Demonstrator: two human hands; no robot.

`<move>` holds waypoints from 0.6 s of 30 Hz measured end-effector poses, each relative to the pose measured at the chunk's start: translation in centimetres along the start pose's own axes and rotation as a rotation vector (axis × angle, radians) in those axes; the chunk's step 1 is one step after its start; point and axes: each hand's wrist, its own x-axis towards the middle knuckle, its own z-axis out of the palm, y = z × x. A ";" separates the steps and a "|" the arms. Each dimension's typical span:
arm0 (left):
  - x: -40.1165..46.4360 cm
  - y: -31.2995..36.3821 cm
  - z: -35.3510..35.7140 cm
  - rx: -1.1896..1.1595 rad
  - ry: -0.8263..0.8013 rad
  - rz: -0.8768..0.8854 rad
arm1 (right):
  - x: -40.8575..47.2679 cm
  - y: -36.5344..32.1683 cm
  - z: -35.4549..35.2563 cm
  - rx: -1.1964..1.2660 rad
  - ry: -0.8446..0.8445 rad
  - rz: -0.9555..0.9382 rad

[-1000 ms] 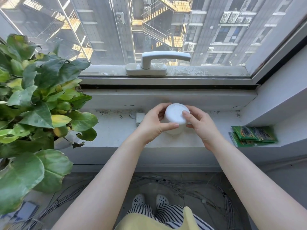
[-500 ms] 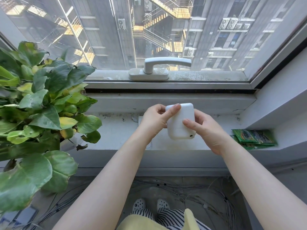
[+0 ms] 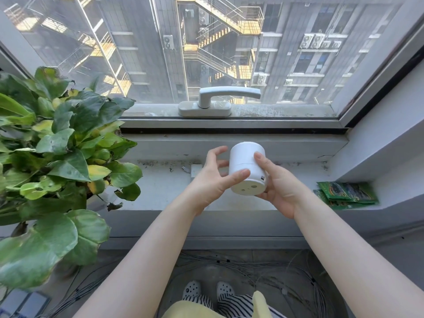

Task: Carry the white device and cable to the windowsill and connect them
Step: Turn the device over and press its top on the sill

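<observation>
A white cylindrical device [image 3: 246, 161] is held in the air just above the grey windowsill [image 3: 160, 193]. It is tipped back so its round underside with small holes faces me. My right hand [image 3: 277, 187] cups it from the right, fingers on its side. My left hand [image 3: 213, 180] touches it from the left with the thumb on its lower edge and the fingers spread. A small white plug block with a thin cable [image 3: 195, 169] lies on the sill behind my left hand, partly hidden.
A large leafy potted plant [image 3: 55, 152] fills the left of the sill. Green packets [image 3: 346, 195] lie at the sill's right end. The white window handle [image 3: 220, 98] sits on the frame behind. Several thin cables [image 3: 252, 269] run over the floor below.
The device stood on the sill with both hands around it. It has been lifted and tilted back, top away from me, until its underside shows. My left fingers have spread.
</observation>
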 end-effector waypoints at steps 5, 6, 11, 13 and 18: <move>-0.4 -0.3 0.2 -0.077 -0.004 0.062 | -0.1 0.4 0.8 0.099 0.001 0.046; -0.4 -0.4 0.2 -0.080 0.005 0.066 | -0.1 0.4 0.9 0.099 0.002 0.048; -0.2 -0.6 0.3 -0.061 0.085 0.053 | 0.1 0.5 1.1 0.017 -0.005 0.052; -0.2 -0.4 0.4 -0.054 0.134 0.018 | 0.0 0.6 1.0 -0.046 -0.005 0.041; 0.1 -0.2 0.1 -0.063 0.178 -0.085 | -0.4 0.6 0.1 -0.103 -0.105 -0.095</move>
